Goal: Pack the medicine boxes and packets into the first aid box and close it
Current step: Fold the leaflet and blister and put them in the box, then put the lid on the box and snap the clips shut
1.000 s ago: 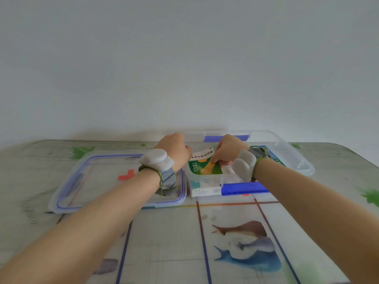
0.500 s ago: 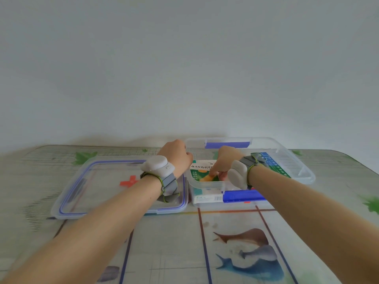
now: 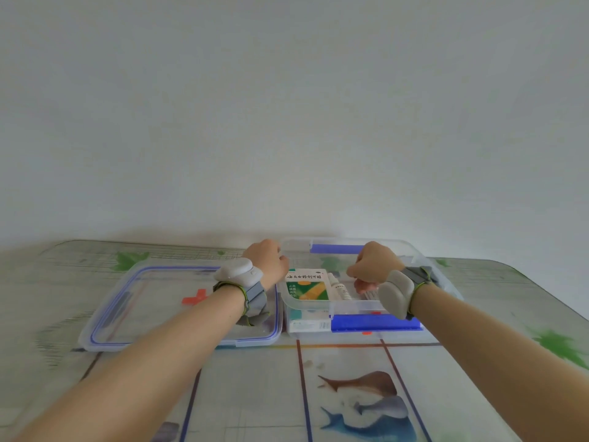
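1. Both hands have lifted off the green plaster box (image 3: pixel 307 287), now lying flat in the first aid box (image 3: pixel 424 266) tray.
2. Left hand (image 3: pixel 267 263) and right hand (image 3: pixel 373 264): each grip curled, holding nothing visible.
3. Packing looks done; next, fetch the lid (image 3: pixel 134 314) lying left on the bench (image 3: pixel 478 362).

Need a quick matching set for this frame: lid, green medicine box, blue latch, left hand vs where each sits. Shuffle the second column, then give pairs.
Things:
1. lid
2. green medicine box
3. blue latch
4. left hand

Places:
A. on the near front edge of the first aid box
B. flat on the table, left of the box
C. at the box's left rim
D. in the clear tray inside the box

Pairs: 1-B, 2-D, 3-A, 4-C
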`<action>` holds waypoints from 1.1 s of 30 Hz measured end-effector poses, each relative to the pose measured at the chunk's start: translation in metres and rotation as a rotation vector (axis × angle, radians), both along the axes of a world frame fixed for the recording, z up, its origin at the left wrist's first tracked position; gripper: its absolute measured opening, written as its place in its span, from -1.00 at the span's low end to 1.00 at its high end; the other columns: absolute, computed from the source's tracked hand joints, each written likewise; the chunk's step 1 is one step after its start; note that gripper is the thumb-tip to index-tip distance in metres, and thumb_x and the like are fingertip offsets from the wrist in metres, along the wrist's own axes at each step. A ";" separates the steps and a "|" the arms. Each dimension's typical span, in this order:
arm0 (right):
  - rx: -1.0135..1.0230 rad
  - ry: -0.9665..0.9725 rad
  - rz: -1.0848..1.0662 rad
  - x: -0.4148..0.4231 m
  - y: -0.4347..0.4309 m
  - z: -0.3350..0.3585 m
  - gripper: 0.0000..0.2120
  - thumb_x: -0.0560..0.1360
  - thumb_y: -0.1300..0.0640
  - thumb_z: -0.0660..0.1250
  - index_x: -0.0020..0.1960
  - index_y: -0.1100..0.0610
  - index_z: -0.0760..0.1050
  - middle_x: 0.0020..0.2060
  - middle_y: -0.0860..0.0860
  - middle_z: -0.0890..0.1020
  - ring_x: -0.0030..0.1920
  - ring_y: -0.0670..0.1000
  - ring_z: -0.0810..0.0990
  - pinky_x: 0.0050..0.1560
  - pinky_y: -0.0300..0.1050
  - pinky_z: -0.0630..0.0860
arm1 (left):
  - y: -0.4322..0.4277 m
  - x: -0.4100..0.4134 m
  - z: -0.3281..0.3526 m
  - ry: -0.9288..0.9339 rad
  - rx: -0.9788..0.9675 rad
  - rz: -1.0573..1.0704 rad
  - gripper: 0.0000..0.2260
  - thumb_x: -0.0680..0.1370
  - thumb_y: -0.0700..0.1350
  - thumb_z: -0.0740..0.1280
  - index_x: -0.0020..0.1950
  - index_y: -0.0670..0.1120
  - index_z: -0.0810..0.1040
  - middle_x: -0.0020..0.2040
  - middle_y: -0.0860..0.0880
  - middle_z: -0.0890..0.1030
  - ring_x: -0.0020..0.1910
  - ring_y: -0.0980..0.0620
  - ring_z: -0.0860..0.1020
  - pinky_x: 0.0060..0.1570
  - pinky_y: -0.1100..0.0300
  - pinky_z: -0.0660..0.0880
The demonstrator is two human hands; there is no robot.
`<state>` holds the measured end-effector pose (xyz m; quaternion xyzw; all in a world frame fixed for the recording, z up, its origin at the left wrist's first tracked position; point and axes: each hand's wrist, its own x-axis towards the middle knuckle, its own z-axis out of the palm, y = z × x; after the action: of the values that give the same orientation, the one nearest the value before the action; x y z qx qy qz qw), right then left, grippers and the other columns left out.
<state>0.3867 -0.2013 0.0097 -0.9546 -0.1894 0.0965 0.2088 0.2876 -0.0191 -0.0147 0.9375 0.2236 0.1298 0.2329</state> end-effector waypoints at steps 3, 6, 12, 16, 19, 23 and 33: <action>0.037 -0.037 0.023 -0.009 0.005 0.005 -0.81 0.40 0.22 0.28 -0.19 0.33 0.60 -0.36 0.12 0.71 -0.37 0.05 0.65 -0.07 -0.03 0.65 | 0.014 -0.019 0.004 -0.022 0.009 0.085 -0.60 0.58 0.09 0.18 0.20 -0.20 0.52 0.18 -0.14 0.57 0.19 -0.16 0.51 0.13 0.09 0.43; 0.068 -0.080 0.068 -0.023 0.019 0.013 -0.82 0.39 0.21 0.28 -0.20 0.29 0.61 -0.36 0.11 0.71 -0.28 0.08 0.71 -0.11 0.00 0.66 | 0.040 -0.046 0.010 -0.015 0.038 0.155 -0.72 0.56 0.09 0.19 -0.11 -0.11 0.53 -0.07 -0.10 0.51 -0.02 -0.15 0.52 -0.05 0.14 0.39; -0.038 -0.027 0.214 -0.054 0.036 0.009 -0.78 0.46 0.06 0.30 -0.21 0.18 0.62 -0.34 0.02 0.71 -0.37 -0.07 0.62 -0.17 -0.16 0.61 | 0.074 -0.089 0.009 0.027 0.019 0.197 -0.59 0.55 -0.03 0.22 -0.48 -0.07 0.24 -0.50 -0.03 0.32 -0.49 -0.04 0.34 -0.50 0.19 0.18; -0.021 -0.111 0.254 -0.086 0.040 0.007 -0.68 0.50 0.04 0.24 -0.14 0.26 0.64 -0.26 0.12 0.67 -0.27 0.01 0.55 -0.14 -0.10 0.55 | 0.078 -0.114 0.001 0.066 -0.017 0.191 -0.64 0.53 -0.06 0.24 -0.45 -0.07 0.27 -0.48 -0.03 0.35 -0.43 -0.06 0.35 -0.40 0.18 0.22; 0.106 -0.300 0.213 -0.104 0.049 0.009 -0.77 0.49 0.14 0.20 -0.12 0.25 0.58 -0.23 0.10 0.60 -0.18 0.10 0.56 -0.18 -0.09 0.48 | 0.084 -0.131 -0.003 0.111 -0.002 0.210 -0.71 0.52 -0.04 0.24 -0.37 -0.10 0.35 -0.43 -0.03 0.38 -0.43 -0.02 0.35 -0.40 0.18 0.25; 0.177 -0.387 0.301 -0.131 0.083 0.007 -0.73 0.52 0.12 0.20 0.18 0.13 0.50 0.08 0.07 0.59 0.08 0.11 0.55 0.03 -0.11 0.46 | 0.112 -0.163 -0.006 0.180 0.040 0.312 -0.65 0.53 -0.02 0.24 -0.41 -0.09 0.28 -0.46 -0.02 0.33 -0.48 0.02 0.31 -0.46 0.22 0.22; -0.200 -0.041 0.212 -0.138 0.144 -0.041 -0.59 0.51 -0.11 0.23 0.12 0.23 0.47 0.14 0.14 0.54 0.12 0.14 0.54 0.02 -0.07 0.47 | 0.162 -0.182 -0.037 0.331 0.018 0.395 -0.63 0.60 0.10 0.13 -0.20 -0.14 0.49 -0.39 -0.03 0.39 -0.36 -0.01 0.40 -0.47 0.22 0.21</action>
<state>0.2490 -0.0577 -0.0316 -0.9471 -0.2827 0.1170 0.0974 0.1054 0.1426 -0.0519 0.8863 0.4362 0.0195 0.1547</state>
